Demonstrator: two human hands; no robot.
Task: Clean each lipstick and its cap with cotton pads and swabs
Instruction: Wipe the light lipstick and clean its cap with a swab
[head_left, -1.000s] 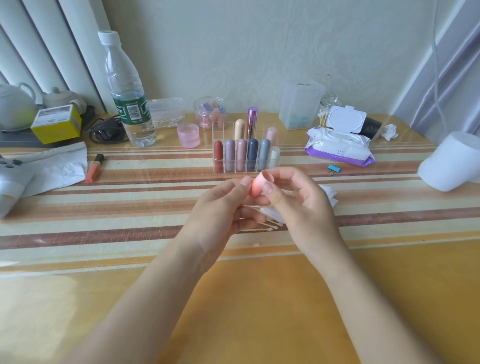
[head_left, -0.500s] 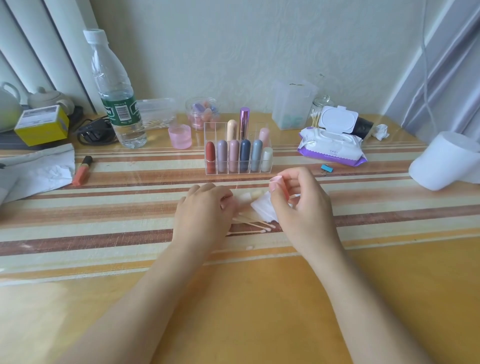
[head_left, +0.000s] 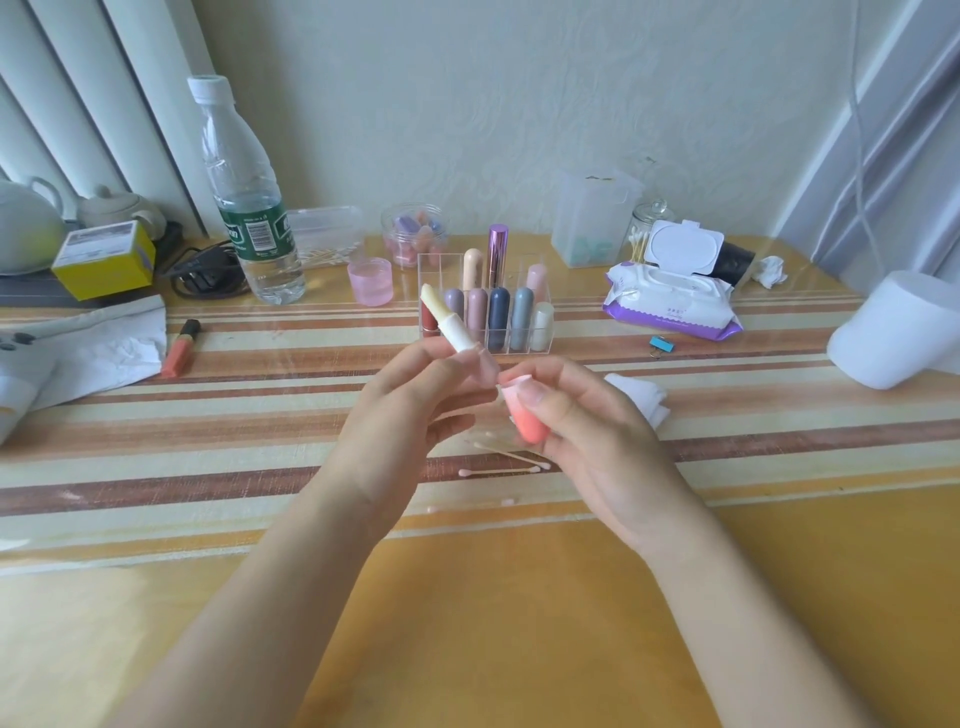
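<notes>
Hands: left hand (head_left: 410, 400) grips the lipstick (head_left: 447, 319), right hand (head_left: 587, 431) pinches its pink cap (head_left: 522, 418).
Lipstick: bare tip points up and left.
Cotton swabs (head_left: 511, 462): on the desk (head_left: 260, 426), just under both hands.

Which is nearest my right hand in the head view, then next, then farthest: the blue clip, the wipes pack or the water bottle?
1. Blue clip, just beyond the right hand, on its right.
2. Wipes pack, behind the clip.
3. Water bottle, far left at the back.
</notes>
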